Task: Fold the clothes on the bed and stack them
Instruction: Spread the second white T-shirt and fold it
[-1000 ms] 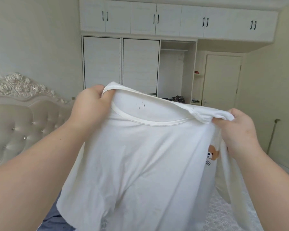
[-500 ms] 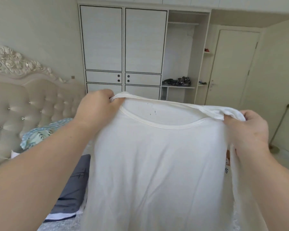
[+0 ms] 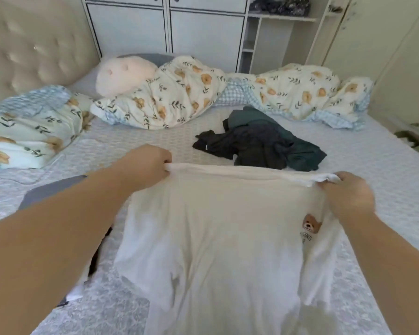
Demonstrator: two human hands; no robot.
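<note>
A white shirt (image 3: 215, 238) hangs spread over the near middle of the bed (image 3: 385, 189), held up by its top edge. The left hand (image 3: 146, 165) has its fingers curled round the shirt's top left corner, and the right hand (image 3: 346, 197) pinches the top right corner in the same way, so the cloth is stretched between them. A small bear print (image 3: 311, 223) shows on the shirt just below the right hand. Beyond the shirt's top edge, a little to the right, lies a heap of dark clothes (image 3: 259, 141), black and dark green, unfolded and apart from the shirt. At the near left, partly hidden under the left forearm, lies a grey piece of cloth (image 3: 41, 192). Along the far side of the bed a flowered quilt (image 3: 179, 93) is bunched up from left to right, with a pale pink pillow (image 3: 124, 73) against it. A padded headboard (image 3: 34, 44) stands at the far left, and a white wardrobe (image 3: 167, 27) behind the bed.
</note>
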